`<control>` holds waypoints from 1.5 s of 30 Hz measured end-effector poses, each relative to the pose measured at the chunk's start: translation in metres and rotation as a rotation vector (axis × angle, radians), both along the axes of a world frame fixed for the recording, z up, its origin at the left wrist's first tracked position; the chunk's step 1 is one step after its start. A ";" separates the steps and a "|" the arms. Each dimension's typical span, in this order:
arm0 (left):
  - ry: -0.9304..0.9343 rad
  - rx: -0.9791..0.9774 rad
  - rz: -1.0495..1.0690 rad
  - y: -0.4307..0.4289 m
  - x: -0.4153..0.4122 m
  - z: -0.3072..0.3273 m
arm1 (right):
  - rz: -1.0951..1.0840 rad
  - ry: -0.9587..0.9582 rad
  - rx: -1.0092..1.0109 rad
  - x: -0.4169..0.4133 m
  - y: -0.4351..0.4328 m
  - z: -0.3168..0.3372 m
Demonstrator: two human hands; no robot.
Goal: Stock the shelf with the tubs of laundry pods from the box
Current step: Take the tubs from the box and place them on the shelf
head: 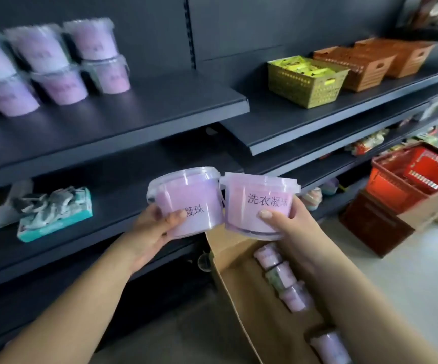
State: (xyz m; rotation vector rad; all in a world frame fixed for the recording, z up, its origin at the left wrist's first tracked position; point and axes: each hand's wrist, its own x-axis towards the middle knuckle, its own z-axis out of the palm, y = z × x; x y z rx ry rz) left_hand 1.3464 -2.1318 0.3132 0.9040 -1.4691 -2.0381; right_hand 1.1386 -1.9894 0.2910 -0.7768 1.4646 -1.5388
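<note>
Dark grey metal store shelving (147, 106) fills the view, its upper left board carrying stacked lilac plastic tubs (55, 82) two high. Low at the right, an open brown cardboard box (239, 292) holds more tubs (283, 279) on their sides. Above the box, the left hand (151, 233) grips one clear-lidded tub (186, 190), thumb and fingers curled round it. The right hand (295, 227) grips a second tub (260, 190) the same way, and the two touch.

Both my bare forearms stretch from the bottom of the frame toward its centre. My left hand (149, 229) grips the left tub (189, 193), thumb across its front; my right hand (292, 224) grips the right tub (252, 190) likewise.
</note>
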 end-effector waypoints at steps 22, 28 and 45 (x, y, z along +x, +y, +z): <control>0.156 -0.295 0.813 -0.044 0.480 0.077 | 0.678 0.048 -0.206 0.454 -0.210 0.092; 0.098 -0.346 0.870 -0.088 0.529 0.072 | 0.782 0.022 -0.226 0.505 -0.272 0.095; 0.032 -0.503 0.978 -0.272 0.631 0.128 | 0.857 0.098 -0.392 0.610 -0.479 0.147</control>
